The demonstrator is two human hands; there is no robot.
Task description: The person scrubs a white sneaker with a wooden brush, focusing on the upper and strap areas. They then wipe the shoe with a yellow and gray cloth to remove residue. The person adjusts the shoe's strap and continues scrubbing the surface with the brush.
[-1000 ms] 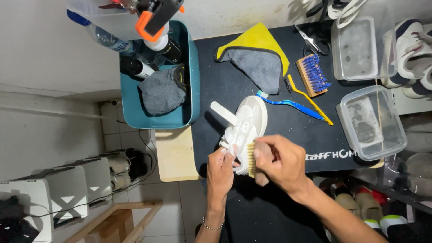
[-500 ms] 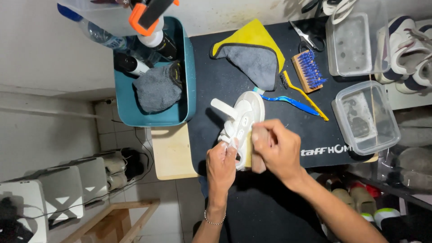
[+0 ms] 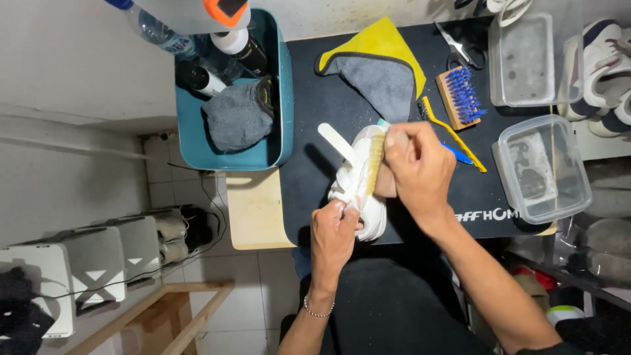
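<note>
A white sneaker (image 3: pixel 358 181) lies on its side on the black mat (image 3: pixel 315 138), its tongue sticking out to the upper left. My left hand (image 3: pixel 334 233) grips the shoe at its near end. My right hand (image 3: pixel 415 167) holds a wooden brush (image 3: pixel 378 163) with pale bristles pressed against the shoe's upper part.
A teal bin (image 3: pixel 282 98) with bottles and a grey cloth stands at the mat's left. A yellow-and-grey cloth (image 3: pixel 381 69), a blue-bristled brush (image 3: pixel 460 95), a yellow toothbrush (image 3: pixel 453 135), scissors (image 3: pixel 460 49) and two clear plastic tubs (image 3: pixel 542 167) lie on the right. Sneakers sit at far right.
My right hand has pushed the brush away from me along the shoe, from its near end up to its far part. My left hand keeps its grip.
</note>
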